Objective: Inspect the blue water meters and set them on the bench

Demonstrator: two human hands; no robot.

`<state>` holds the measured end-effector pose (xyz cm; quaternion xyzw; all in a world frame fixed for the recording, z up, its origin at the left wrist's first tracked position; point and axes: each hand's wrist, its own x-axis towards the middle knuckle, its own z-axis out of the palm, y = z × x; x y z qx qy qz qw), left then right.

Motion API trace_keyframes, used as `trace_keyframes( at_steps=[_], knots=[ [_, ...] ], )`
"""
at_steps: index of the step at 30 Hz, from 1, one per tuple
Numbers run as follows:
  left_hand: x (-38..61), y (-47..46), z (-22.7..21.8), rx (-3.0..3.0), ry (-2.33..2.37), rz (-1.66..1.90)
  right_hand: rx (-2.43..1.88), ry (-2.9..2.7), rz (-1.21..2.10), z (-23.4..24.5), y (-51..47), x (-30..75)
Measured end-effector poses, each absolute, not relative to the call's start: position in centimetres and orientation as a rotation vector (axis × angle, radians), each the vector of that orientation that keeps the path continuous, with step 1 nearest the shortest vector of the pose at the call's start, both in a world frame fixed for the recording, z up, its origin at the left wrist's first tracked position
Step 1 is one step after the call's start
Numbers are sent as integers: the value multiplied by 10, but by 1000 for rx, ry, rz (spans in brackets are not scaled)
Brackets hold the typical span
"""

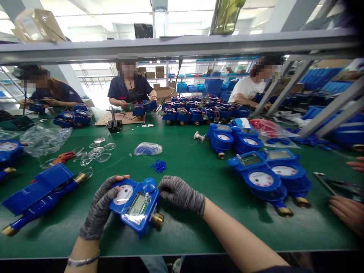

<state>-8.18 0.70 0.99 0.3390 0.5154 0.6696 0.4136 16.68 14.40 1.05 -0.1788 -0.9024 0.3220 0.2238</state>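
Observation:
A blue water meter [139, 206] with a white round dial, a small display and a brass end rests tilted before me. My left hand [104, 201], in a grey fingerless glove, grips its dial end, thumb over the dial's edge. At the meter's right side is my right hand [179, 191], gloved the same way, with its fingers curled together; anything between the fingertips is hidden. Just beyond the meter lies a small pile of tiny blue parts [159, 166], with a clear plastic bag [148, 148] of blue parts behind it.
Clear round discs [96, 152] and orange-handled pliers [64, 157] lie left, near another blue meter [42, 189]. Finished-looking meters [263, 178] stand right, past a white spool [199, 136]. A co-worker's hand [347, 212] reaches in at the right edge. People work across the green table [182, 242].

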Motion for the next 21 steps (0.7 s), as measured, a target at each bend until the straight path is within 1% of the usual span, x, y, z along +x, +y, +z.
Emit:
trace_keyframes(
  at_steps=[4, 6, 8, 10, 12, 15, 18, 19, 21],
  knots=[
    [-82, 7, 9, 860, 1293, 1689, -329, -2600, 648, 12, 145, 172],
    [-82, 7, 9, 862, 1293, 1687, -253, -2588, 578, 9, 141, 178],
    [-82, 7, 8, 864, 1291, 1689, -216, -2558, 570, 4, 136, 185],
    [-82, 7, 8, 871, 1290, 1691, -261, -2523, 649, 0, 130, 190],
    [-81, 7, 8, 868, 1298, 1693, -420, -2434, 898, -2, 125, 189],
    [-81, 7, 9, 861, 1322, 1684, -727, -2107, 1469, -6, 122, 176],
    [-82, 2, 10, 909, 1393, 1633, -828, -1711, 2013, -9, 123, 160],
    [-83, -2, 11, 930, 1443, 1610, -825, -1615, 2133, -11, 124, 155],
    [-86, -9, 13, 983, 1570, 1527, -828, -1519, 2232, -14, 128, 148]
  ],
)
